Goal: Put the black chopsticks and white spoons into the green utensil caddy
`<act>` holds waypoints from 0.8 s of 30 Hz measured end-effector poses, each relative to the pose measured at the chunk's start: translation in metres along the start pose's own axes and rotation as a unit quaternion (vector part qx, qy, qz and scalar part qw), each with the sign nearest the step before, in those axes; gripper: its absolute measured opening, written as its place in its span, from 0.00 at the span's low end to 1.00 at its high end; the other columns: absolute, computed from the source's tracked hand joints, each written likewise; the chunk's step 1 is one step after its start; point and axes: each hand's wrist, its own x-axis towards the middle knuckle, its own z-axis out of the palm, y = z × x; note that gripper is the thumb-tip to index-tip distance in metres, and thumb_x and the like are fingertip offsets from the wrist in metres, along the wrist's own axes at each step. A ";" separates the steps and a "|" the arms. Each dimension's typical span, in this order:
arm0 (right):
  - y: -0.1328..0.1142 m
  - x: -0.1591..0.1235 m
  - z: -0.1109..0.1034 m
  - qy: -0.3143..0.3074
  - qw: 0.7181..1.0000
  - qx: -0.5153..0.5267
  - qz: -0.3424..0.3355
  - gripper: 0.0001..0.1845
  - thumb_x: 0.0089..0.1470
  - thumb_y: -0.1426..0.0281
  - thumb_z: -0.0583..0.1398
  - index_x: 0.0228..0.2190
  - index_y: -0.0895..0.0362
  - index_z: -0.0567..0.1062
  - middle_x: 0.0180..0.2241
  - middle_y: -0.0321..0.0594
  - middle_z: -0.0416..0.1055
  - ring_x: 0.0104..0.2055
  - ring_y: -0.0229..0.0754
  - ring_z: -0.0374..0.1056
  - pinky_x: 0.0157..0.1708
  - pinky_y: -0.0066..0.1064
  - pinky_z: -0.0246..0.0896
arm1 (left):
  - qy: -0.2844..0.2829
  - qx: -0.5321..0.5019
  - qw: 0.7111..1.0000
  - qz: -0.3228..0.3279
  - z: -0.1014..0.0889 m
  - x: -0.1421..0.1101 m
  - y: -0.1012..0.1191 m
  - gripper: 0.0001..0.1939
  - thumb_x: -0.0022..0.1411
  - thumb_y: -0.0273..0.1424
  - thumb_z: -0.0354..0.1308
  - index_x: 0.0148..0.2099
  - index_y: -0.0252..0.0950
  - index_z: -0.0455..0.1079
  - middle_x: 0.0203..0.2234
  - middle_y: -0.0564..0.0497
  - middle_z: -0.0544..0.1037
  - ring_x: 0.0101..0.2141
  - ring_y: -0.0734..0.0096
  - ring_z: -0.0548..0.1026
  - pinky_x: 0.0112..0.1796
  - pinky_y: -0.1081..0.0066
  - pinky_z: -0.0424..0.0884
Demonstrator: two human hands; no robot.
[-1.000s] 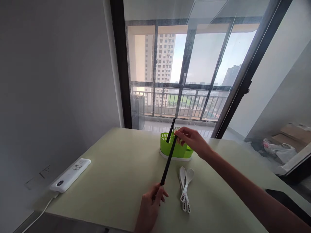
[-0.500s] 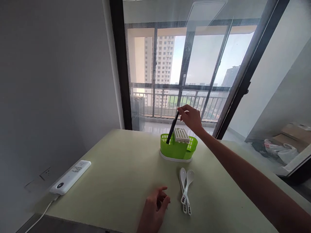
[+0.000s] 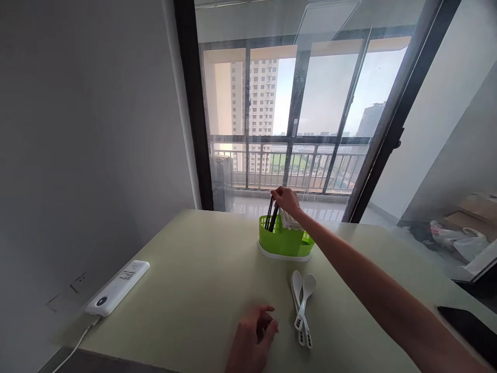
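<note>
My right hand (image 3: pixel 286 199) is closed, its fingertips pinching the upper ends of black chopsticks (image 3: pixel 274 219). Their lower ends stand inside the left part of a green cutlery basket (image 3: pixel 281 243) with a white base. A white slotted piece (image 3: pixel 288 219) sits on the basket's top, partly hidden by my right hand and forearm. Down at the front, my left hand (image 3: pixel 254 336) hovers over or rests on the table, loosely curled, thumb and fingers apart, holding nothing. To its right, several white spoons (image 3: pixel 305 298) lie crossed in a small pile, handles toward me.
A white power bank (image 3: pixel 118 287) with a cable lies at the table's (image 3: pixel 198 280) left side. One dark flat object (image 3: pixel 468 326) shows at the right edge. Behind the table is a glass door in a dark frame; cardboard boxes and plastic bags (image 3: pixel 458 238) lie on the floor at right.
My right hand has moved down and slightly left with the chopsticks, which now stand steeper and lower in the basket. My left hand keeps its pose. The view has shifted slightly.
</note>
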 end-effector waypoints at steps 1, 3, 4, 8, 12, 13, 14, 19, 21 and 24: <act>0.002 0.001 0.002 -0.004 1.000 -0.007 0.007 0.15 0.66 0.59 0.60 0.42 0.59 0.77 0.37 0.38 0.78 0.34 0.38 0.75 0.38 0.35 0.74 | 0.000 0.001 1.000 0.000 0.000 0.000 0.000 0.19 0.66 0.44 0.55 0.51 0.37 0.74 0.32 0.48 0.82 0.31 0.66 0.76 0.35 0.70 0.69; 0.004 0.001 0.004 -0.002 1.000 -0.018 0.016 0.15 0.66 0.59 0.60 0.43 0.59 0.77 0.38 0.38 0.78 0.35 0.38 0.75 0.39 0.36 0.73 | -0.003 0.006 1.000 0.000 0.001 0.000 0.000 0.18 0.66 0.42 0.55 0.51 0.37 0.74 0.32 0.48 0.82 0.31 0.66 0.76 0.35 0.70 0.69; 0.004 0.001 0.004 0.004 1.000 -0.023 0.018 0.15 0.66 0.60 0.60 0.43 0.59 0.77 0.37 0.39 0.78 0.34 0.39 0.75 0.39 0.36 0.73 | -0.005 0.008 1.000 0.001 0.001 0.000 0.000 0.17 0.66 0.42 0.55 0.50 0.37 0.74 0.31 0.48 0.82 0.31 0.66 0.76 0.35 0.70 0.69; -0.003 -0.004 -0.005 0.042 0.999 -0.029 0.003 0.17 0.65 0.63 0.59 0.50 0.60 0.74 0.35 0.44 0.82 0.30 0.44 0.77 0.38 0.39 0.69 | -0.007 0.000 1.000 0.001 0.002 -0.001 0.001 0.16 0.67 0.40 0.54 0.51 0.38 0.74 0.33 0.48 0.82 0.33 0.66 0.77 0.36 0.70 0.69; -0.018 -0.023 -0.022 0.025 0.998 -0.002 -0.050 0.18 0.66 0.59 0.55 0.50 0.57 0.73 0.37 0.45 0.82 0.26 0.42 0.76 0.33 0.35 0.67 | -0.009 0.002 1.000 -0.006 0.002 -0.001 0.003 0.17 0.66 0.41 0.55 0.51 0.38 0.74 0.33 0.48 0.82 0.33 0.66 0.77 0.37 0.70 0.70; -0.022 -0.032 -0.027 0.004 0.998 0.010 -0.069 0.18 0.67 0.58 0.54 0.48 0.56 0.73 0.36 0.44 0.82 0.25 0.41 0.76 0.31 0.33 0.67 | -0.009 0.004 1.000 -0.006 0.001 -0.001 0.003 0.17 0.66 0.41 0.55 0.50 0.38 0.74 0.33 0.48 0.82 0.33 0.66 0.77 0.37 0.70 0.70; -0.026 -0.041 -0.031 -0.022 0.996 0.022 -0.088 0.18 0.67 0.57 0.53 0.46 0.55 0.74 0.35 0.43 0.82 0.25 0.41 0.76 0.29 0.32 0.67 | -0.009 0.004 1.000 -0.006 0.001 -0.001 0.003 0.16 0.66 0.41 0.55 0.50 0.38 0.74 0.33 0.48 0.82 0.33 0.66 0.77 0.37 0.70 0.70; -0.038 -0.104 -0.053 -0.164 0.972 0.034 -0.168 0.14 0.61 0.56 0.60 0.33 0.51 0.79 0.25 0.33 0.80 0.21 0.38 0.73 0.29 0.30 0.66 | -0.013 0.007 1.000 -0.006 0.001 0.000 0.003 0.17 0.67 0.42 0.55 0.51 0.38 0.74 0.33 0.48 0.82 0.33 0.65 0.77 0.37 0.70 0.70; -0.038 -0.130 -0.060 -0.211 0.954 0.010 -0.212 0.12 0.61 0.59 0.60 0.33 0.50 0.81 0.24 0.33 0.79 0.22 0.38 0.72 0.28 0.29 0.63 | -0.014 0.012 1.000 -0.003 0.001 0.000 0.003 0.17 0.68 0.42 0.55 0.51 0.38 0.74 0.34 0.48 0.82 0.34 0.66 0.77 0.38 0.69 0.70; -0.030 -0.165 -0.064 -0.239 0.935 -0.045 -0.259 0.12 0.64 0.63 0.58 0.36 0.50 0.81 0.28 0.37 0.80 0.27 0.40 0.73 0.28 0.28 0.59 | -0.013 0.020 1.000 0.000 0.002 0.001 0.002 0.17 0.68 0.42 0.54 0.51 0.37 0.73 0.33 0.49 0.81 0.33 0.66 0.77 0.37 0.70 0.70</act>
